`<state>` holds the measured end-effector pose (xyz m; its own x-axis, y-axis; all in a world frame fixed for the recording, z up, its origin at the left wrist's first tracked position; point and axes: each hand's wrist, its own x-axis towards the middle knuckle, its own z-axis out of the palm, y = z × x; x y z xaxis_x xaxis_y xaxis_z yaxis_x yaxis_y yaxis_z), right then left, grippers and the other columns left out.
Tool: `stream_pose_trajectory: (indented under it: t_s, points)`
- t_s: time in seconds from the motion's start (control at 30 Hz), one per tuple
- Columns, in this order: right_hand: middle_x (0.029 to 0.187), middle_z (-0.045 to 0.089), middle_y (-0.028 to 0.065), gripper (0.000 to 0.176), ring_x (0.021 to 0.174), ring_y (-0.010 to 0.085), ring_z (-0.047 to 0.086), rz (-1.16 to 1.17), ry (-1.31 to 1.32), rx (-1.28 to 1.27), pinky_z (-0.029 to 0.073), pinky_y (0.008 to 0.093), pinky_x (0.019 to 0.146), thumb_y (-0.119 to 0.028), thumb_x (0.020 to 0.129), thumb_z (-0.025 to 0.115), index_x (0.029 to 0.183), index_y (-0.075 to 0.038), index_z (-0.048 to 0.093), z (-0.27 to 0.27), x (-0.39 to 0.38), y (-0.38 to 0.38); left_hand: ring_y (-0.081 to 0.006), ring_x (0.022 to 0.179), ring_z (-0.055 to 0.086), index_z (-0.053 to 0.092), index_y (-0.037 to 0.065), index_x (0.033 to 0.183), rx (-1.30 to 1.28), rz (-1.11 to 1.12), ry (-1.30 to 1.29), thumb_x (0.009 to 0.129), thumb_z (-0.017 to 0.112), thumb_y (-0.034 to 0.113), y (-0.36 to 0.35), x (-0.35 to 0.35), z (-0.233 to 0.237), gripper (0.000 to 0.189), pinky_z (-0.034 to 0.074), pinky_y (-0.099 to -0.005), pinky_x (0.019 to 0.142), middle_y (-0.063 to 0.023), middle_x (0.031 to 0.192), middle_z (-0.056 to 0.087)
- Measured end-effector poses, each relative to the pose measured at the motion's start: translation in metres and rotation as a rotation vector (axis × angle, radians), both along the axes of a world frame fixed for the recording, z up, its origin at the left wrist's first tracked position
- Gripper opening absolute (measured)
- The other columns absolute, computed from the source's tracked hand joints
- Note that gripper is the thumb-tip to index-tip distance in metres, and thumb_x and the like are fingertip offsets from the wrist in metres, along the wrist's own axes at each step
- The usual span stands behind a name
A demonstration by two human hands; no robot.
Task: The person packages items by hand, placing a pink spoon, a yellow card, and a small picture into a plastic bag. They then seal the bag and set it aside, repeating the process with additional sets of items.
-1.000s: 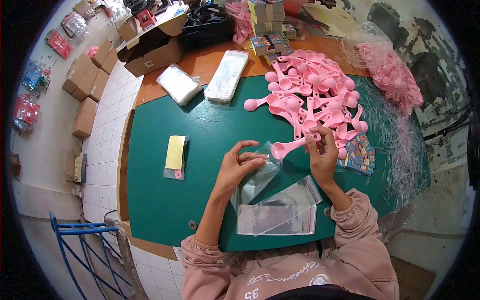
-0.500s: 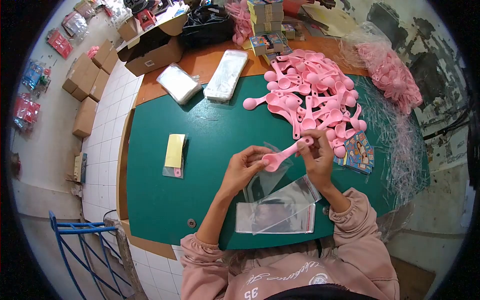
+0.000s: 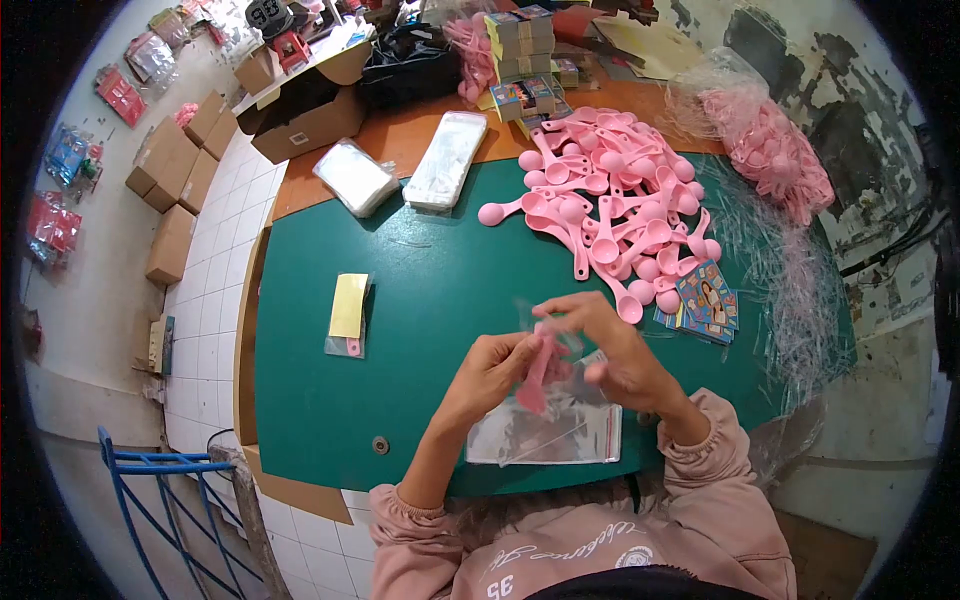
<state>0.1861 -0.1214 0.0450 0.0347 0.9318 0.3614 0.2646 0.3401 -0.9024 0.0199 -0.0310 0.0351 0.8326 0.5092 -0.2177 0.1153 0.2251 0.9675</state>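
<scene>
My left hand (image 3: 490,375) is closed on a pink measuring spoon (image 3: 536,378), which hangs bowl down and looks to be inside a thin clear plastic bag. Close by on the right, my right hand (image 3: 625,358) has its fingers apart, somewhat smeared by motion, near the top of the bag. Below both hands, clear plastic bags (image 3: 490,445) lie flat at the table's front edge. Beyond the right hand spreads a heap of pink measuring spoons (image 3: 620,200). Printed cards (image 3: 708,300) lie at the heap's near right side.
A packed bag with a yellow card (image 3: 348,305) lies on the left of the green table (image 3: 310,400). Two stacks of clear bags (image 3: 447,160) sit farther back. Card bundles (image 3: 522,45), an open carton (image 3: 310,115) and a bulging bag of spoons (image 3: 770,150) stand around the far side.
The spoon has turned from sideways to bowl down and come lower, with clear plastic around it. My right hand has let go of its handle and spread its fingers.
</scene>
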Motion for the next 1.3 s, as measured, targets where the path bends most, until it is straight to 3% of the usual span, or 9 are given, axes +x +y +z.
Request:
stream_pose_trajectory:
  t_s: [0.07,0.23,0.3,0.37,0.43,0.63,0.93,1.17,1.3]
  points:
    - [0.125,0.042,0.0164,0.062,0.116,0.0308,0.036,0.104,-0.36,0.055,0.031,0.042,0.096,-0.058,0.083,0.042,0.114,-0.005,0.05,0.007,0.006,-0.007,-0.0122,0.074,0.059,0.061,-0.006,0.092,-0.011,-0.027,-0.072,0.095,0.041,0.026,-0.001,-0.004,-0.009,0.038,0.048,-0.0249,0.067,-0.008,0.081,0.064]
    - [0.132,0.035,0.0174,0.057,0.12,0.032,0.033,0.142,-0.35,-0.043,0.028,0.043,0.099,-0.054,0.083,0.045,0.109,-0.005,0.057,0.004,0.012,-0.028,-0.0105,0.076,0.059,0.06,-0.006,0.099,0.073,-0.117,-0.082,0.094,0.042,0.02,-0.005,0.003,-0.008,0.031,0.047,-0.0217,0.066,-0.0091,0.08,0.064]
    - [0.125,0.045,0.0169,0.047,0.117,0.0299,0.038,-0.013,-0.23,-0.193,0.032,0.0415,0.096,-0.044,0.083,0.053,0.105,-0.003,0.059,0.019,0.046,-0.039,-0.0143,0.081,0.061,0.057,-0.004,0.105,-0.1,-0.077,-0.074,0.094,0.042,0.019,-0.003,0.005,-0.001,0.03,0.049,-0.0241,0.07,-0.0121,0.085,0.064]
    - [0.108,0.054,0.0148,0.039,0.101,0.0277,0.05,-0.602,-0.227,-0.321,0.039,0.036,0.087,-0.034,0.081,0.059,0.105,-0.003,0.059,0.0,0.097,-0.051,-0.0162,0.082,0.062,0.055,-0.003,0.107,-0.097,-0.027,-0.086,0.094,0.042,0.023,0.002,0.002,-0.007,0.033,0.049,-0.0265,0.072,-0.0139,0.089,0.064]
    - [0.097,0.057,0.0146,0.031,0.087,0.0265,0.055,-1.002,-0.937,-0.321,0.042,0.0353,0.08,-0.021,0.078,0.06,0.103,-0.001,0.059,-0.036,0.148,-0.067,-0.0174,0.085,0.062,0.053,-0.002,0.111,-0.108,0.013,-0.104,0.093,0.043,0.027,0.009,0.0,-0.017,0.035,0.05,-0.0285,0.073,-0.0152,0.095,0.063]
    - [0.083,0.06,0.0109,0.027,0.082,0.0257,0.057,-1.11,-0.849,-0.515,0.041,0.0375,0.079,-0.018,0.077,0.062,0.101,-0.004,0.06,-0.032,0.147,-0.068,-0.016,0.084,0.062,0.056,-0.003,0.104,-0.092,0.016,-0.042,0.094,0.042,0.024,0.013,0.006,-0.014,0.032,0.05,-0.0266,0.072,-0.0125,0.095,0.064]
    - [0.065,0.057,0.0064,0.019,0.06,0.0065,0.054,-0.429,0.223,-0.282,0.042,0.0219,0.054,-0.008,0.078,0.061,0.095,0.0,0.057,0.045,0.036,-0.026,-0.0117,0.081,0.06,0.058,-0.004,0.102,-0.03,-0.072,-0.055,0.093,0.044,0.022,0.008,0.008,-0.002,0.031,0.048,-0.0226,0.067,-0.0088,0.092,0.064]
    - [0.063,0.056,0.0075,0.017,0.056,0.0106,0.055,-0.165,-0.269,-0.382,0.041,0.0263,0.05,-0.009,0.077,0.061,0.091,0.0,0.055,0.053,0.033,-0.017,-0.0049,0.072,0.05,0.06,-0.004,0.097,0.044,-0.111,0.012,0.092,0.048,0.024,0.009,0.004,-0.002,0.031,0.043,-0.02,0.063,-0.0022,0.084,0.061]
    - [0.064,0.054,0.0117,0.02,0.059,0.0248,0.055,0.135,-0.508,-0.454,0.042,0.0339,0.056,-0.018,0.078,0.062,0.081,-0.001,0.052,0.044,0.026,-0.009,-0.0046,0.066,0.044,0.049,0.001,0.119,0.248,-0.236,0.027,0.09,0.05,0.022,0.003,0.01,0.006,0.036,0.041,-0.0233,0.059,-0.0015,0.077,0.061]
